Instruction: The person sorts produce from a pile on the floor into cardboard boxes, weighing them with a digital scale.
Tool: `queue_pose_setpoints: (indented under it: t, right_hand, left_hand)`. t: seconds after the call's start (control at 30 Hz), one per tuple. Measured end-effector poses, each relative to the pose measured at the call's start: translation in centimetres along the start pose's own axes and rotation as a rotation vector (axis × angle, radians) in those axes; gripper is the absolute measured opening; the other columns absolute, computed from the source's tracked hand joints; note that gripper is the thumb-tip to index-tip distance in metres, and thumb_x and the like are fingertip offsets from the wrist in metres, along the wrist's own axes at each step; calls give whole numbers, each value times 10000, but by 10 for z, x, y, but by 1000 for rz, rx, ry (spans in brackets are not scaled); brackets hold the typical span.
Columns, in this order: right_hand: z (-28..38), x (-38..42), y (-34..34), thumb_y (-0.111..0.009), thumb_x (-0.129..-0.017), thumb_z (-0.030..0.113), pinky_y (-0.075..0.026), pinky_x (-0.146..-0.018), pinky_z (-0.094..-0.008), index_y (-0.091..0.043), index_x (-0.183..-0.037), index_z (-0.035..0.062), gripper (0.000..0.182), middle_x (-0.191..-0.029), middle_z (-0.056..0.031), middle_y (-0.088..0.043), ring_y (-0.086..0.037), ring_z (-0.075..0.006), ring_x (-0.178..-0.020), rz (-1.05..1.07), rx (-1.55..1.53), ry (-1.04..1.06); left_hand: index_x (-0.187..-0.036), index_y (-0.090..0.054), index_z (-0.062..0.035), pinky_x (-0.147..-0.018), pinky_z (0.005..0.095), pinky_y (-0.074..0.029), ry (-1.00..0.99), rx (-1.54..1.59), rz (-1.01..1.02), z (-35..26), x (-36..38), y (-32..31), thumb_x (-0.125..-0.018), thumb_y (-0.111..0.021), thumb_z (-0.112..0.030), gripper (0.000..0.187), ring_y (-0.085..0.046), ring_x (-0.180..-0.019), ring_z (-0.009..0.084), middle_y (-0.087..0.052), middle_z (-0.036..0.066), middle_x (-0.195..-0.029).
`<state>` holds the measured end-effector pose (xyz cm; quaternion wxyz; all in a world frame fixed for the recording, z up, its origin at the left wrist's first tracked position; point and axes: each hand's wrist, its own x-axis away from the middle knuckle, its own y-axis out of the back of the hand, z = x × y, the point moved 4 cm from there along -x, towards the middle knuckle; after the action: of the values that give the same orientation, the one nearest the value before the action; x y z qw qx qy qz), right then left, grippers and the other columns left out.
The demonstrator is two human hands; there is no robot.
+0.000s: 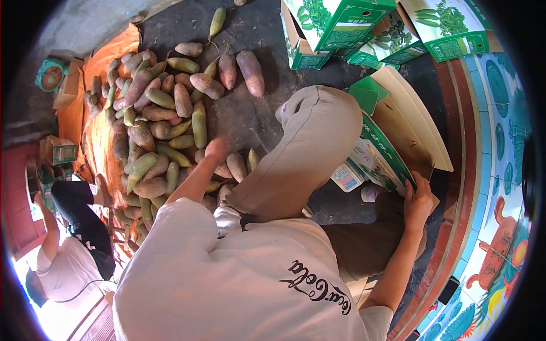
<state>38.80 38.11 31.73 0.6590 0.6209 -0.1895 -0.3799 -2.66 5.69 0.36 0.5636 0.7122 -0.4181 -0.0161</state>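
My left hand [216, 150] is smeared by motion beside the pile of long green and purplish radishes [147, 128]; its fingers cannot be made out. On the right, my right hand [419, 196] grips the near edge of an open cardboard box [408, 122], thumb and fingers around its green printed side. The box lies tilted, its brown inner wall facing up. Under its left side shows a panel with keys, like a weighing scale [347, 176]. A single radish [371, 192] lies below the box, close to my leg.
Several green and white printed boxes [352, 25] stand at the top right. Loose radishes [250, 73] lie on the dark ground sheet [244, 122]. An orange sheet [96, 148] runs under the pile. Another person [71, 256] is at the left. A tiled wall [483, 170] borders the right.
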Motion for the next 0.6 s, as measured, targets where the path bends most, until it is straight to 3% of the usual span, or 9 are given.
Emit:
queue_pose_setpoints:
  t: [0.1,0.2,0.4,0.6]
  right_hand:
    - [-2,1,-1,-664,-811,52,-496,-748,-417,-618,-1085,58,278,-939,-149,-631,-620,-344,-881,-11,-16,-30]
    - [-5,4,-4,-661,-820,65,-495,-760,-416,-620,-1093,58,276,-960,-152,-637,-619,-343,-887,-22,-9,-25]
    - [0,0,-7,-644,-834,62,-494,-765,-420,-624,-1078,51,245,-961,-151,-639,-619,-342,-885,-18,22,-42]
    - [-3,-2,-13,-608,-874,85,-500,-737,-407,-613,-1044,48,174,-943,-150,-638,-627,-356,-867,9,12,-61]
  left_hand:
    - [-1199,-594,-154,-963,410,-456,132,-129,286,7,7,-34,-787,-624,-199,415,-557,-1135,317,-565,153,-1244]
    - [-1279,-525,-178,-968,420,-451,11,-298,323,-1,10,-54,-775,-635,-170,516,-491,-1224,326,-486,129,-1342]
    - [-1397,-369,-196,-1012,470,-397,-223,-300,272,-42,12,-71,-748,-687,-136,725,-337,-1348,315,-337,92,-1460]
    - [-1387,-406,-190,-1025,540,-350,-419,-595,428,-65,1,-107,-675,-788,-205,808,-311,-1366,312,-343,87,-1461]
